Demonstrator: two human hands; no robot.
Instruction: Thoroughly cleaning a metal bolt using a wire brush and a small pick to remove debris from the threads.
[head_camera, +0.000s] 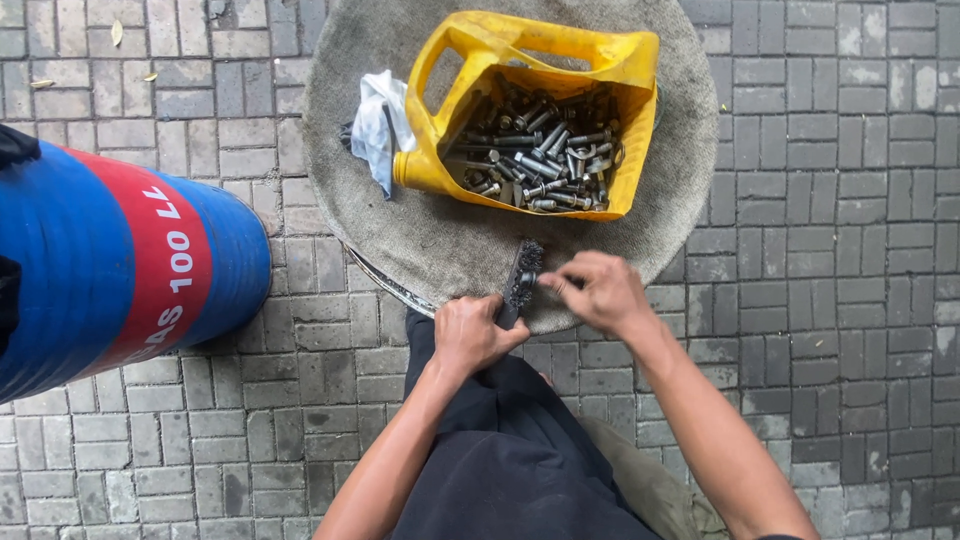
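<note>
The left hand (470, 335) has its grip wrapped around the handle of a wire brush (521, 282), bristles up, at the near edge of a round, carpet-covered tabletop (420, 240). The right hand (598, 292) pinches something too small to make out against the bristles. Farther back lies a cut-open yellow jug (520, 60) full of bolts (540, 150), a white rag (378, 120) at its left. A blue drum (100, 270) lies on the paving at left.

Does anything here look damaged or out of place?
The yellow jug on the round mat has its side cut away and lies flat as a tray for bolts. A white rag lies crumpled beside it. The left hand holds a wire brush; the right hand pinches something small at its bristles.
</note>
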